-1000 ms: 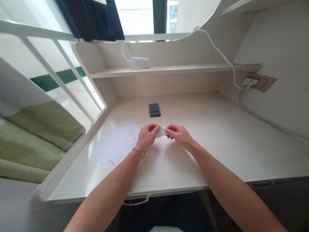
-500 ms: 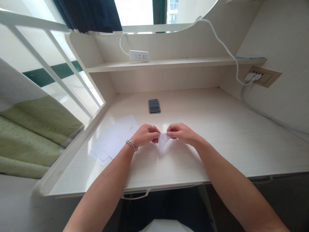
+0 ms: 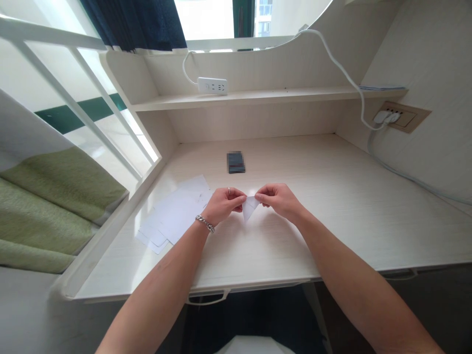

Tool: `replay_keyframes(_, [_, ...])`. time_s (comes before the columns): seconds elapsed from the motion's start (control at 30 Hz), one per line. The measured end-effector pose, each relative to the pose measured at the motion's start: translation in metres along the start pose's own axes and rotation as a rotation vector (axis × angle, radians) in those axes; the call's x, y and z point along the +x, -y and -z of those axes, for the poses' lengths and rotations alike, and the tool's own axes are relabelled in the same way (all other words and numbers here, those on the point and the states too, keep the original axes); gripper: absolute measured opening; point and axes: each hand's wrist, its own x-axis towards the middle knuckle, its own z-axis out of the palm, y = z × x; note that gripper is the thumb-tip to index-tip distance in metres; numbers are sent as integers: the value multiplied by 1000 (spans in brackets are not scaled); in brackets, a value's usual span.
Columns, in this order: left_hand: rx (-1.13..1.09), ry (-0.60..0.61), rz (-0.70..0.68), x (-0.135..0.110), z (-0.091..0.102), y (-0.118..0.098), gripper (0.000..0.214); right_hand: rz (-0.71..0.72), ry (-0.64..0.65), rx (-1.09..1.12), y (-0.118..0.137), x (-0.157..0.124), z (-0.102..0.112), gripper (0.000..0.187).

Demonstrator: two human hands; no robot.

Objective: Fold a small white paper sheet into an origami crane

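Note:
A small folded piece of white paper, shaped like a downward-pointing triangle, is held between my two hands over the desk. My left hand pinches its upper left corner between thumb and fingers. At the upper right corner, my right hand grips it in the same way. A crease line runs across the paper's face. To the left of my left hand, several loose white sheets overlap on the desk.
Beyond my hands lies a dark, pixelated rectangular item. A white power strip leans on the shelf at the back. White cables run to a wall socket on the right. A drawer handle sticks out below the front edge.
Both hands have risen slightly with the folded paper, and its top edge now sits a little farther from me. My grip on both corners stays.

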Motion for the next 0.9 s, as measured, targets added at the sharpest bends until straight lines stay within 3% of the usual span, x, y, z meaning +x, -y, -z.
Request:
replay_keyframes(0.1, [-60, -11, 14, 0, 1, 1, 30, 30, -129, 130, -1, 2, -4, 25])
replay_keyframes(0.27, [-172, -92, -1, 2, 1, 2, 31, -26, -213, 251, 0, 4, -8, 36])
replay_keyframes(0.37, [-242, -154, -23, 3, 0, 3, 33, -90, -77, 262, -2, 4, -12, 35])
replay_keyframes(0.47, [-263, -170, -20, 2, -2, 2, 35, -65, 82, 121, -5, 3, -17, 31])
replay_keyframes(0.6, [-192, -143, -6, 1, -5, 1, 37, -12, 33, -18, -7, 1, -20, 26])
replay_keyframes(0.9, [-424, -86, 23, 3, -5, 7, 35, 24, 87, 307, 5, -3, -17, 29])
